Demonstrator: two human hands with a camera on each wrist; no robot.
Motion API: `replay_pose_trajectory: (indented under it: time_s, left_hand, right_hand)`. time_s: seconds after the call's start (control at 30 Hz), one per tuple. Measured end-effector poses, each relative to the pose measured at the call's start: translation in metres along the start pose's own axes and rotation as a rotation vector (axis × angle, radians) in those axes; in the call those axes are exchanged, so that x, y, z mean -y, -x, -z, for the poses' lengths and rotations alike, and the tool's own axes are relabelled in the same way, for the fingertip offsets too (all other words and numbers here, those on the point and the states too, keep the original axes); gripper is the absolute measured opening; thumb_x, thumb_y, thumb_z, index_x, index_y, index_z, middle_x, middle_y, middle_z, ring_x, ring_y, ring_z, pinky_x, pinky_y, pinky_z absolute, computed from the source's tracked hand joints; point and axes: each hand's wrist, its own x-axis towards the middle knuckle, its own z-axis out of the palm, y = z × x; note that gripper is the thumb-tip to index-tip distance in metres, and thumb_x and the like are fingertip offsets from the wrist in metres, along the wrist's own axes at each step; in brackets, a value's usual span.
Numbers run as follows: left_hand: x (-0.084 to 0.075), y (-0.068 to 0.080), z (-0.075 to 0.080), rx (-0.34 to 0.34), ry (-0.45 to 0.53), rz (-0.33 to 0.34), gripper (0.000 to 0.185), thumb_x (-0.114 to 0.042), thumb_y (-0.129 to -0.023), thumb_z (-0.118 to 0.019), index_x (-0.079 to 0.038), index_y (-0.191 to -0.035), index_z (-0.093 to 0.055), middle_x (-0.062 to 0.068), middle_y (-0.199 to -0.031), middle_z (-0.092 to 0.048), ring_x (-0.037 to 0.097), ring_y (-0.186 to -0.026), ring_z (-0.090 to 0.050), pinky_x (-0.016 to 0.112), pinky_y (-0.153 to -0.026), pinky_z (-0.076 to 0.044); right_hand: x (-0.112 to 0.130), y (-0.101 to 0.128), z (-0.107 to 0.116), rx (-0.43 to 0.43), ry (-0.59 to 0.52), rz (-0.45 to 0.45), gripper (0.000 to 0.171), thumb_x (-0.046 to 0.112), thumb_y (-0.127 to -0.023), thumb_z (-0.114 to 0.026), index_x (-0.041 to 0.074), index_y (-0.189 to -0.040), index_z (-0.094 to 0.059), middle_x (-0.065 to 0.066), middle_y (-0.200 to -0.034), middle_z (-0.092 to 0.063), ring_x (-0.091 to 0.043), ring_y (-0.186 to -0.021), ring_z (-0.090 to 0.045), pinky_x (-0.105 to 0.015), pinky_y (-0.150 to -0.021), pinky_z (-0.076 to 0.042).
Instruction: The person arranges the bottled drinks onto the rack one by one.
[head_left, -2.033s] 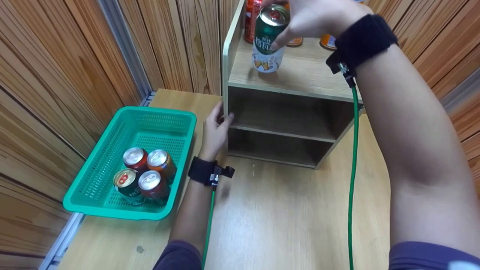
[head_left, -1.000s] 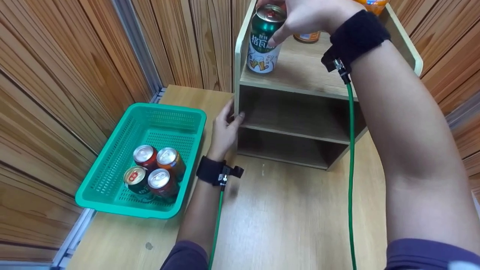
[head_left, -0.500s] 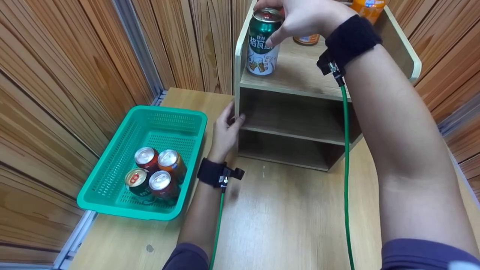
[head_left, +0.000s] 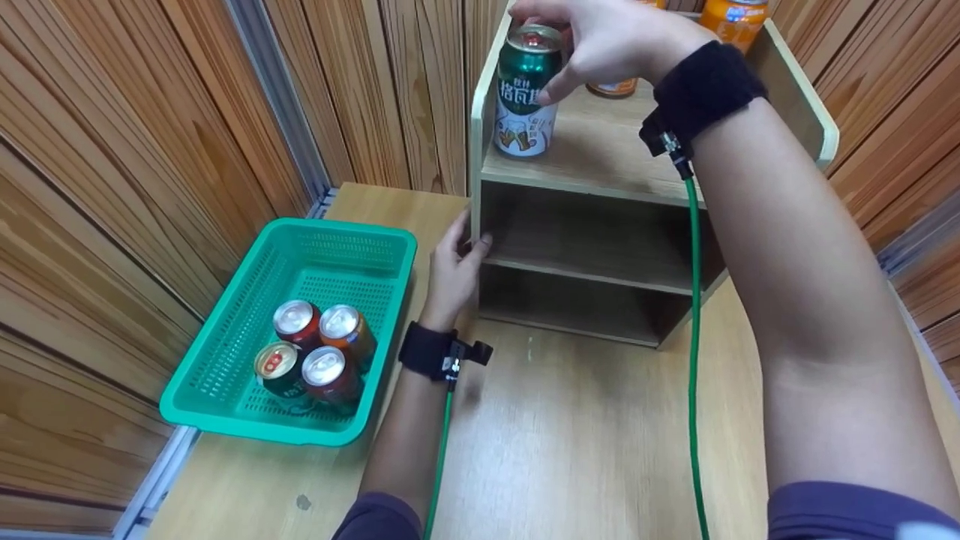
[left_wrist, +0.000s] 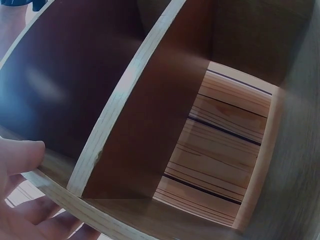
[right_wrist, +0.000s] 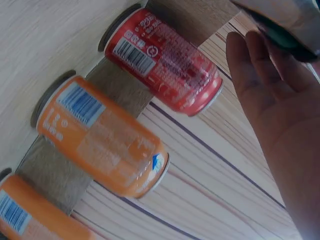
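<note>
A green-and-white drink can (head_left: 523, 124) stands upright at the front left of the top board of a small wooden shelf (head_left: 592, 191). My right hand (head_left: 611, 37) is around its upper part; the thumb overlaps the can's right edge, and the fingers reach behind, above its lid. In the right wrist view, the fingers (right_wrist: 265, 70) look fairly straight beside the can's dark edge (right_wrist: 285, 37). Low on the shelf's left side panel (head_left: 478, 150), my left hand (head_left: 454, 277) grips its front edge. The left wrist view shows the thumb (left_wrist: 22, 155) inside and the fingers outside.
Behind the can stand a red cola can (right_wrist: 165, 62) and orange cans (right_wrist: 102, 135) on the top board. A green plastic basket (head_left: 289, 229) with several cans (head_left: 341, 322) sits on the table at left. Green cables (head_left: 694, 337) run from both wrist straps.
The green-and-white can was lowered and shifted left onto the top board beside the side panel. Lately the right fingers and thumb have eased off it slightly. The left hand keeps its grip.
</note>
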Motion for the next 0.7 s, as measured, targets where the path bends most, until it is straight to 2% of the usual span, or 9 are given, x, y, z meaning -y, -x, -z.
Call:
replay_pose_trajectory:
  time_s: [0.13,0.27,0.43,0.53,0.7]
  left_hand:
    - [0.002,0.001,0.000,0.000,0.026,-0.004,0.047,0.000,-0.087,-0.054,0.000,-0.131,-0.040,0.017,-0.126,-0.047,0.027,-0.114,-0.046,0.034,-0.091,-0.040]
    - [0.003,-0.003,0.001,0.000,0.052,-0.032,0.046,0.002,-0.086,-0.053,0.001,-0.131,-0.041,0.022,-0.123,-0.048,0.036,-0.113,-0.045,0.038,-0.091,-0.040]
    - [0.003,-0.006,0.002,0.003,0.033,-0.035,0.047,0.001,-0.086,-0.053,0.001,-0.131,-0.040,0.019,-0.124,-0.048,0.035,-0.114,-0.044,0.037,-0.091,-0.039]
    - [0.003,-0.007,0.002,-0.002,0.021,-0.030,0.047,0.001,-0.086,-0.053,0.001,-0.131,-0.040,0.020,-0.125,-0.047,0.032,-0.114,-0.045,0.036,-0.092,-0.039]
    - [0.002,-0.007,0.004,-0.003,0.007,-0.017,0.047,0.000,-0.087,-0.053,-0.002,-0.132,-0.040,0.017,-0.125,-0.048,0.028,-0.115,-0.045,0.035,-0.092,-0.039]
  right_hand:
    - [-0.004,0.008,0.003,-0.036,-0.013,0.001,0.082,0.022,-0.073,-0.074,0.032,-0.139,-0.025,0.001,-0.135,-0.038,-0.021,-0.117,-0.039,-0.041,-0.096,-0.032]
    - [-0.006,0.020,0.009,-0.084,0.047,0.009,0.076,0.027,-0.072,-0.074,0.025,-0.136,-0.034,0.000,-0.132,-0.042,-0.021,-0.118,-0.038,-0.042,-0.096,-0.030]
    - [-0.010,0.033,0.012,-0.125,0.186,0.024,0.080,0.031,-0.074,-0.072,0.026,-0.140,-0.026,0.000,-0.136,-0.036,-0.026,-0.117,-0.036,-0.047,-0.092,-0.034]
    - [-0.014,0.041,0.013,-0.124,0.181,-0.007,0.084,0.033,-0.074,-0.071,0.031,-0.141,-0.021,0.000,-0.140,-0.030,-0.028,-0.119,-0.033,-0.049,-0.091,-0.034]
    - [-0.024,0.056,0.016,-0.101,0.125,-0.064,0.088,0.027,-0.075,-0.071,0.033,-0.142,-0.014,0.001,-0.144,-0.023,-0.028,-0.127,-0.024,-0.051,-0.097,-0.027]
